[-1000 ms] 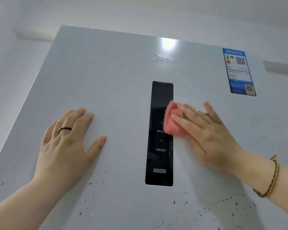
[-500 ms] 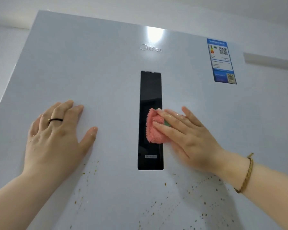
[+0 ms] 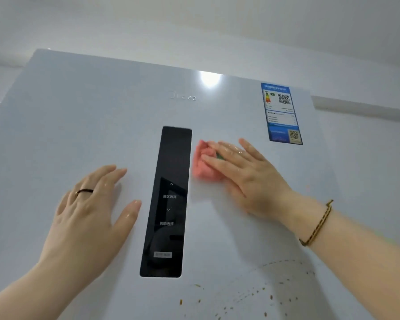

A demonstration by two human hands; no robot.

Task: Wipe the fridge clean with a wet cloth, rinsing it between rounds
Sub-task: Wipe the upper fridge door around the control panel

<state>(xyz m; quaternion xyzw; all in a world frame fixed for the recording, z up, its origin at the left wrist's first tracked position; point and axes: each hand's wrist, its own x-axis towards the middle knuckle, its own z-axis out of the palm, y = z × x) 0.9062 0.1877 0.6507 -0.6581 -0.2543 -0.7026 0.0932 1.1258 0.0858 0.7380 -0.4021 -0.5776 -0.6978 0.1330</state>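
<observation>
Both hands lie flat against the pale grey, glossy fridge door [image 3: 79,116]. The left hand [image 3: 86,218] is spread wide, fingers straight and thumb out, its palm on the bare door just left of the tall black glass control panel [image 3: 169,204] that runs down the middle of the door. It holds nothing, and a thin dark ring [image 3: 84,191] sits on one finger. The right hand [image 3: 247,176] keeps its fingers straight and close together, pressing a small crumpled pink fluffy cloth [image 3: 203,167] onto the door rather than curling round it. The cloth is bunched under the fingertips, just beside the right edge of the control panel at its upper part; whether it touches that edge cannot be told. A sliver of green [image 3: 219,156] shows between two fingers, and the backs of the fingers glisten. A braided brown-and-black bracelet [image 3: 319,225] circles the right wrist. A blue rectangular label sticker [image 3: 281,113] with two QR codes is stuck near the door's upper right corner, above and to the right of the cloth and apart from it. Faint brand lettering [image 3: 183,97] sits above the control panel near the top edge, next to a bright spot of reflected light [image 3: 209,78]. White arrows and characters glow on the panel's lower half. Small brown specks [image 3: 252,294] are scattered in arcs across the lower right part of the door, below the right forearm, with a few under the panel's bottom edge.
</observation>
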